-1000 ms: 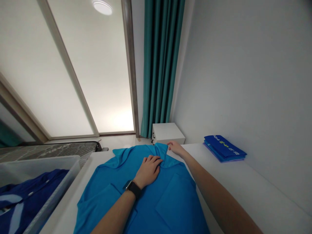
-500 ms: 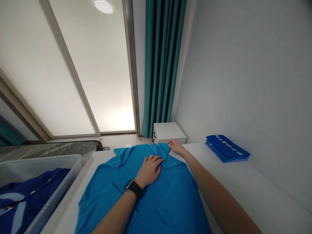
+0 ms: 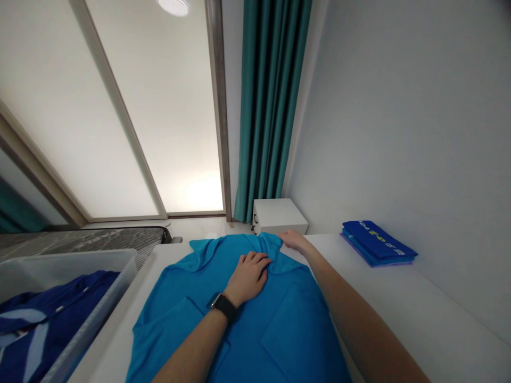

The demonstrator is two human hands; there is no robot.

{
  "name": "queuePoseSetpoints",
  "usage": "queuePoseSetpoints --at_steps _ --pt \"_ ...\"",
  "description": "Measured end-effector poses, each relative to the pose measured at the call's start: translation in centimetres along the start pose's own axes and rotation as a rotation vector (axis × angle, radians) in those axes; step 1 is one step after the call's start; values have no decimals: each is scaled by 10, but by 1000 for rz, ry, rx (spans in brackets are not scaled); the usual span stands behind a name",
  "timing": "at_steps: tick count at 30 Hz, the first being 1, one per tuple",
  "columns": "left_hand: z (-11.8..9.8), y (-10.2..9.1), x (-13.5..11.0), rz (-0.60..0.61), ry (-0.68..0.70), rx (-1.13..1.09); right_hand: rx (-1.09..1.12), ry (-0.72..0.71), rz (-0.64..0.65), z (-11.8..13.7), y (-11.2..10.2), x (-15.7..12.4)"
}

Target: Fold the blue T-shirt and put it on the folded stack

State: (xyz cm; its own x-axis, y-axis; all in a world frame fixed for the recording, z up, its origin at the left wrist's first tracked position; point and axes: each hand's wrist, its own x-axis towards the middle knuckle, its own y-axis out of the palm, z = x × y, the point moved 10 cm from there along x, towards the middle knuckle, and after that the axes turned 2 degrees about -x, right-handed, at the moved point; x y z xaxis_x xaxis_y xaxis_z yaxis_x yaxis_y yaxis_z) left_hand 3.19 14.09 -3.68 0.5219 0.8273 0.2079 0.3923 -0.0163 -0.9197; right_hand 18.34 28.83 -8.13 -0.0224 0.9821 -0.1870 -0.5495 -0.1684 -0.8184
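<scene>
A bright blue collared shirt point(image 3: 235, 319) lies spread over the white table point(image 3: 371, 303), its collar at the far end and its sleeves folded in over the body. My left hand point(image 3: 249, 276), with a black watch on the wrist, rests palm down on the shirt just below the collar opening, fingers stretched out. At the right collar point, my right hand point(image 3: 294, 240) pinches the cloth between its fingertips. The lower part of the shirt runs out of view beneath my forearms.
On the table's right, by the wall, lies a stack of folded blue clothes point(image 3: 379, 242). To the left stands a translucent plastic bin point(image 3: 130, 271) with dark blue clothing point(image 3: 80, 298) inside. A white cabinet point(image 3: 279, 213) stands beyond the table, before a green curtain point(image 3: 273, 106).
The view has shifted slightly, so everything sits a little further right. Both hands keep almost the same places on the shirt, the right one still at the collar point.
</scene>
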Motion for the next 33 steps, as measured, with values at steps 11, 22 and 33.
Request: queuePoseSetpoints --at_steps 11,22,33 --pt "-1 -1 -1 -14 9 -10 -86 51 91 1 7 6" --pt "-1 -2 -1 -12 9 -18 21 -19 171 -1 5 -4" --pt "0 -1 0 -6 4 -16 129 -162 76 -9 -2 -17"
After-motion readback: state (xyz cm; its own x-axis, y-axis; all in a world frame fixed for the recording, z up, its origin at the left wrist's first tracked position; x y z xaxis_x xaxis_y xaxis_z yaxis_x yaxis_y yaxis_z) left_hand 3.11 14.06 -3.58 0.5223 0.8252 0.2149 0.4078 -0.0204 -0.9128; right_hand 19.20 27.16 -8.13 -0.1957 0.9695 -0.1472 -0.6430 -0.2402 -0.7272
